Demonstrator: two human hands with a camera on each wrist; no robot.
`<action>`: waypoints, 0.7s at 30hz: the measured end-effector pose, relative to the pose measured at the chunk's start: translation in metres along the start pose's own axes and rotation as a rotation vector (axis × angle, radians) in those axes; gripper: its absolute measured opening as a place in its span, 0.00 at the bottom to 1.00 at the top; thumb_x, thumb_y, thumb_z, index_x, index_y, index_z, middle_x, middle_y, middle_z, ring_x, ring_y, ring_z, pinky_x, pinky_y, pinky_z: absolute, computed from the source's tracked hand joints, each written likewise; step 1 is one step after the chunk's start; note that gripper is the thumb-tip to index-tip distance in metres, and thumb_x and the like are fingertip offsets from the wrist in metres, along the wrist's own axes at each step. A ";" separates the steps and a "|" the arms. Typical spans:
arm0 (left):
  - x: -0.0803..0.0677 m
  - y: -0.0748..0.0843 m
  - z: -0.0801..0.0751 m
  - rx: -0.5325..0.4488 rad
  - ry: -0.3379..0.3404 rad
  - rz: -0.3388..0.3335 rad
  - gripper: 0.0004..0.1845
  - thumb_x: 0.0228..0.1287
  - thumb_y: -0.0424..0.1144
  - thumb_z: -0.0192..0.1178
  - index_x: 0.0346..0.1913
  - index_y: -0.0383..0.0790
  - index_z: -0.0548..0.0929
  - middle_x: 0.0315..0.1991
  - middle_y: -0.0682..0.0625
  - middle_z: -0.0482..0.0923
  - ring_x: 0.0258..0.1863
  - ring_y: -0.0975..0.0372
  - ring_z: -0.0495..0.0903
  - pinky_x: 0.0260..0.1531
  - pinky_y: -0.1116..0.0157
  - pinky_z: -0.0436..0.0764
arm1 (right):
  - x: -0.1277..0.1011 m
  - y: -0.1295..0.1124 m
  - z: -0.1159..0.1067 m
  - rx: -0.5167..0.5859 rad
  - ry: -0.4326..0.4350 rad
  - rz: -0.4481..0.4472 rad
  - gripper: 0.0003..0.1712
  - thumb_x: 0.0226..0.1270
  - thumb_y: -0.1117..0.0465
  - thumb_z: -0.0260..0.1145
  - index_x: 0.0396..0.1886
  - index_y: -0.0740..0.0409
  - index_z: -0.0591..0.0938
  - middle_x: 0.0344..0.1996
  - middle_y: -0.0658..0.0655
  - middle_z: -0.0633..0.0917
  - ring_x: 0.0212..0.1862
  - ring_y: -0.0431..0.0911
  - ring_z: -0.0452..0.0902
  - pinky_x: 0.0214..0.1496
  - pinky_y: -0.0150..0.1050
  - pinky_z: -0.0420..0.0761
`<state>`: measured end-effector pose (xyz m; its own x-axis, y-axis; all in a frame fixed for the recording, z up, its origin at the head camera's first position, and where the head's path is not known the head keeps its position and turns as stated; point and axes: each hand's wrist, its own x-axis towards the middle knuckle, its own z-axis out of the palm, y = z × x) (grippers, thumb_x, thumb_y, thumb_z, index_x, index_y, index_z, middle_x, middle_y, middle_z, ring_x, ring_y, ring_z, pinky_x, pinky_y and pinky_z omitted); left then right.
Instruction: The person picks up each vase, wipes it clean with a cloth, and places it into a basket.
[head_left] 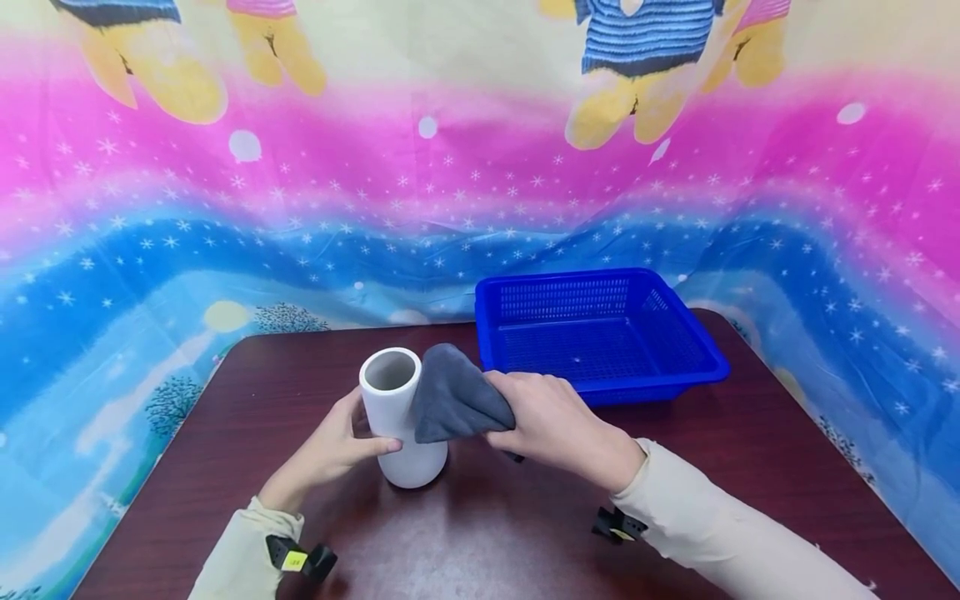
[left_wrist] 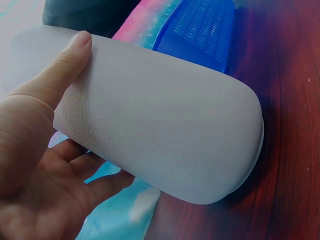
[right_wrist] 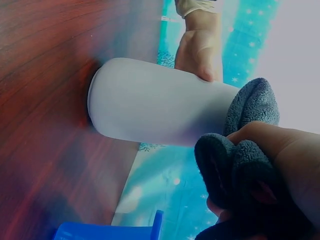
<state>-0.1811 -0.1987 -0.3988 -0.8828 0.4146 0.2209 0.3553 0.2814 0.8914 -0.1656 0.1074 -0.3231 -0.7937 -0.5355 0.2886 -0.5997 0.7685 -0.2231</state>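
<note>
A white, slightly rough-surfaced vase point(head_left: 392, 417) with a wide round mouth stands upright on the dark wooden table. My left hand point(head_left: 330, 450) grips its left side, with the thumb across the front and the fingers behind, as the left wrist view of the vase point(left_wrist: 165, 110) shows. In my right hand point(head_left: 555, 421) is a folded dark grey cloth point(head_left: 457, 400), bunched between thumb and fingers. The cloth lies against the vase's upper right side; the right wrist view shows the cloth point(right_wrist: 255, 105) overlapping the vase point(right_wrist: 155, 102) near its top.
A blue plastic basket point(head_left: 600, 392) with perforated walls stands at the back right of the table point(head_left: 465, 550). Behind the table hangs a colourful printed cloth backdrop point(head_left: 450, 183). Black wrist cameras point(head_left: 300, 558) are strapped at both sleeves.
</note>
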 end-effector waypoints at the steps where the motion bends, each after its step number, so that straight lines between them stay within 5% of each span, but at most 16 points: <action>1: 0.000 0.000 0.000 0.001 -0.001 0.002 0.41 0.56 0.33 0.75 0.71 0.41 0.66 0.61 0.42 0.77 0.52 0.66 0.83 0.50 0.64 0.84 | 0.001 0.000 0.001 0.000 -0.002 -0.001 0.21 0.52 0.49 0.75 0.46 0.43 0.80 0.26 0.40 0.79 0.28 0.38 0.72 0.24 0.33 0.69; 21: 0.000 -0.003 0.000 0.003 0.001 0.013 0.41 0.56 0.33 0.74 0.71 0.40 0.66 0.61 0.42 0.76 0.52 0.66 0.82 0.50 0.64 0.84 | 0.005 -0.005 0.017 -0.011 -0.038 0.008 0.16 0.51 0.50 0.74 0.37 0.43 0.78 0.21 0.40 0.75 0.24 0.38 0.70 0.19 0.34 0.66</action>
<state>-0.1818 -0.1994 -0.4017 -0.8786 0.4170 0.2328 0.3672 0.2783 0.8875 -0.1689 0.0949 -0.3366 -0.8020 -0.5418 0.2515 -0.5922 0.7765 -0.2153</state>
